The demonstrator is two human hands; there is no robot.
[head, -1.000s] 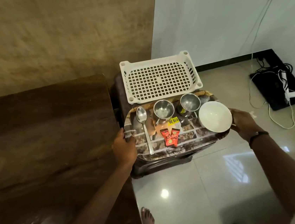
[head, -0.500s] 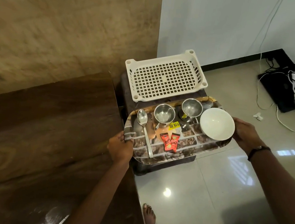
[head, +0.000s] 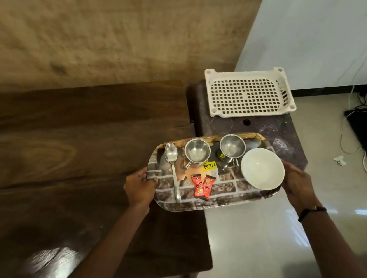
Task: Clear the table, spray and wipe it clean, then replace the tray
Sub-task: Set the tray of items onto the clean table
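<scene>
Two hands carry the tray (head: pixel 228 201) by its short ends: the left hand (head: pixel 140 186) is clamped on the left rim with the thumb over the top edge, and the right hand (head: pixel 298 186) grasps the right rim beside the bowl, a dark band on its wrist. The tray is a rounded rectangle printed with a grey and brown brick pattern, with a yellowish strip along its far edge and a yellow price sticker (head: pixel 209 165) near its middle. It is held in the air, its left part above the corner of the dark wooden table (head: pixel 62 148) and its far right part above the dark marbled stool (head: pixel 270 130), with pale floor tiles (head: pixel 269 240) under the near right edge. On it, from left to right, lie a steel spoon (head: pixel 172 160) with its bowl at the far side and its handle running toward the near rim, a steel cup (head: pixel 196 152) and a second steel cup (head: pixel 231 147) just beside it, both upright and showing only bare metal inside, and a white bowl (head: pixel 262 169) that is upright and holds nothing visible. Two red sachets (head: pixel 202 186) lie side by side, touching, in front of the cups. Beyond the tray, a white perforated plastic basket (head: pixel 249 93) sits on the far part of the stool with nothing in it.
</scene>
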